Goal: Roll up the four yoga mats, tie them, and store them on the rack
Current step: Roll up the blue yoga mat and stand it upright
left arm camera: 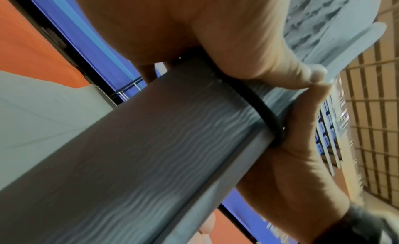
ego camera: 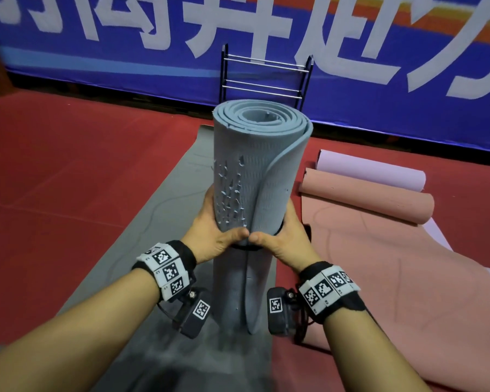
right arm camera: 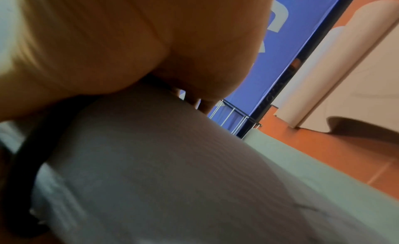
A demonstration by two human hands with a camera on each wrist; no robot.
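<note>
A rolled grey-blue yoga mat [ego camera: 252, 165] stands upright in front of me, its spiral end facing up. My left hand [ego camera: 215, 233] grips it from the left and my right hand [ego camera: 286, 236] from the right, thumbs meeting at the front. A black band [left arm camera: 254, 104] circles the roll under both hands, also seen as the black band [right arm camera: 19, 155] in the right wrist view. The roll's outer flap [ego camera: 260, 210] hangs slightly loose. A grey mat [ego camera: 164, 210] lies flat beneath. The metal rack [ego camera: 266, 77] stands behind the roll against the banner.
To the right lie a salmon mat [ego camera: 379, 250], partly rolled at its far end, and a lilac mat [ego camera: 374, 171] behind it. Red carpet [ego camera: 68, 171] covers the floor. A blue banner [ego camera: 125, 60] with white characters runs along the back.
</note>
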